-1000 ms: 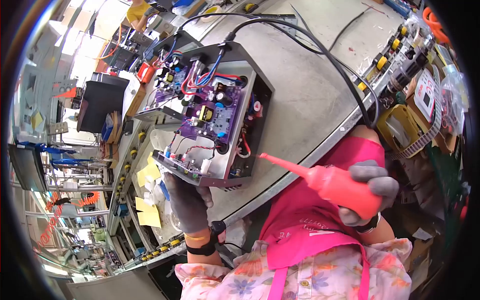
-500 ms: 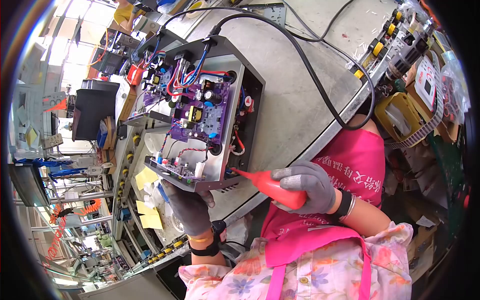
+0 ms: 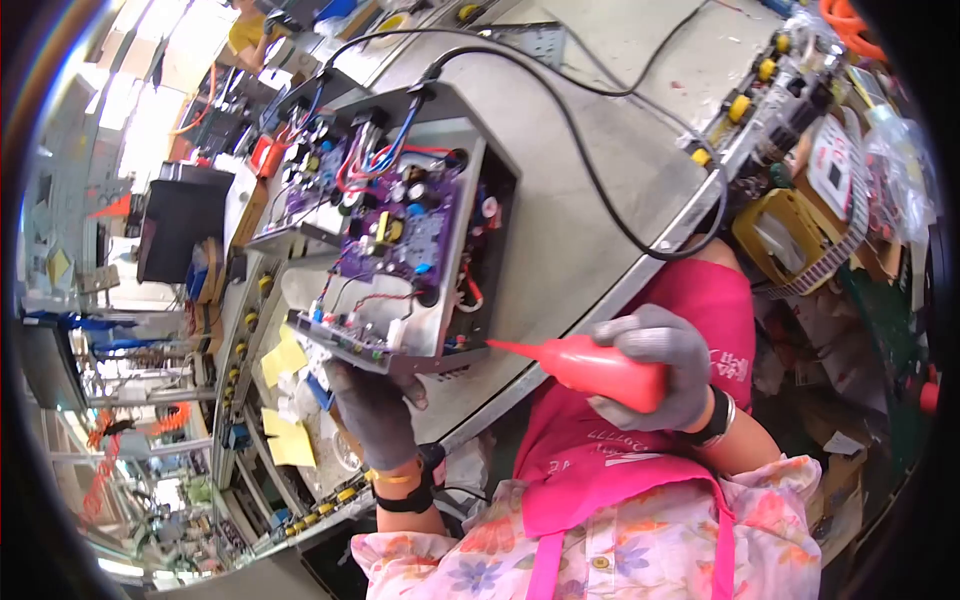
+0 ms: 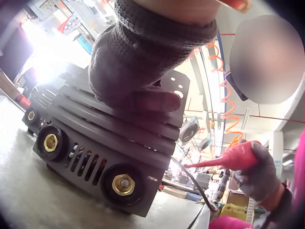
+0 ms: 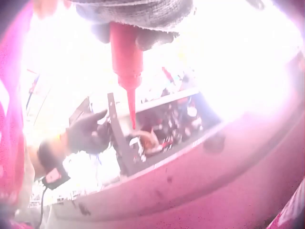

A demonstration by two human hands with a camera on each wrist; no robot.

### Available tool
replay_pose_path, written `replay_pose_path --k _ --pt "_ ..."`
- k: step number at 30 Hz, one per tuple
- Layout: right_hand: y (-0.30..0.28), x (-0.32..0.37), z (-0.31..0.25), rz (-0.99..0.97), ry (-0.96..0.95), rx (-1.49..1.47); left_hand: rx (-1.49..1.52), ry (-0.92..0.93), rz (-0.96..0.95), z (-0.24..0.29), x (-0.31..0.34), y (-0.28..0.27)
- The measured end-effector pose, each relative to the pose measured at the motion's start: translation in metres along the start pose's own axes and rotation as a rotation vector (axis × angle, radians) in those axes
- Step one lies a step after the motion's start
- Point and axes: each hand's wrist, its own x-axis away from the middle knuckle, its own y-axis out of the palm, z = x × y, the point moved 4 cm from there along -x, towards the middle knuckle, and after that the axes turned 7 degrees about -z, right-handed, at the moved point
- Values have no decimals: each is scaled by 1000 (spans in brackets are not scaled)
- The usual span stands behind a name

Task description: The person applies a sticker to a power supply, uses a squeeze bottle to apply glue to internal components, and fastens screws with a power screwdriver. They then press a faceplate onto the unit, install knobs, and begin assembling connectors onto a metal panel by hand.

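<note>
A dark metal machine casing (image 3: pixel 512 190) stands with its top off, a purple circuit board (image 3: pixel 400 235) and wires showing inside. My gloved left hand (image 3: pixel 375 415) rests against its front panel; in the left wrist view that hand (image 4: pixel 138 71) lies over the louvers, above two brass-centred sockets (image 4: pixel 125 184). My gloved right hand (image 3: pixel 665 365) grips a red squeeze bottle (image 3: pixel 600 370) with a long tapered nozzle. In the head view the nozzle tip is right by the casing's near corner; the right wrist view shows it pointing at the casing's side opening (image 5: pixel 162 129).
A second open casing (image 3: pixel 290 235) stands beside the first. Black cables (image 3: pixel 575 110) loop over the grey tabletop (image 3: pixel 590 180). Yellow paper slips (image 3: pixel 288 440) lie at the left, a yellow bin (image 3: pixel 780 240) stands at the right, and another person (image 3: pixel 245 35) is far back.
The squeeze bottle swung left to the casing's near corner, then drew back slightly to the right. My left hand has stayed at the front panel.
</note>
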Motion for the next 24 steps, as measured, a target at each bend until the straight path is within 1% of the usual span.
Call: replay_pose_path --k 1,2,3,4,5,6,7,8,9,10,12,13,16,17,20,21,22,23,24 --pt "-17 1 -9 45 -2 -8 69 -71 -149 1 0 -10" --pt "-36 2 -19 94 -6 5 81 -15 -129 -9 -3 -25" --pt "-58 3 -32 196 -77 67 91 41 -111 -19 -8 -40" --pt "-81 11 -40 321 -132 192 -48 49 48 -30 -10 -55" --pt "-105 25 -48 464 -75 292 -118 35 66 -37 -17 -65" --pt "-128 38 -61 615 -29 385 -11 -63 222 -23 -8 -37" --pt "-145 36 -80 748 -14 436 -269 -106 184 -6 1 -27" --pt "-169 50 -89 877 -12 488 -288 -170 327 -7 -3 -19" --pt "-192 61 -100 955 8 497 -194 -237 259 -3 -6 -9" --pt "-214 73 -111 1030 30 488 -210 77 -59 9 -2 -5" --pt "-262 109 -125 1092 115 611 -359 117 -32 7 -4 -1" --pt "-279 118 -131 1107 205 599 -349 73 -31 11 -1 4" --pt "-344 166 -119 1004 521 895 -393 126 -76 9 -2 -2" --pt "-356 176 -110 1000 568 915 -469 187 -191 23 4 8" --pt "-376 190 -86 951 720 932 -275 24 -348 22 0 -3" --pt "-380 190 -79 913 780 918 -258 -15 -448 20 -4 -10" --pt "-385 190 -67 862 838 893 -203 -1 -522 28 -2 -4" --pt "-387 185 -63 703 782 1165 -165 -6 -546 12 -17 -29" --pt "-388 185 -56 661 751 1064 -128 -2 -549 -5 -32 -61"
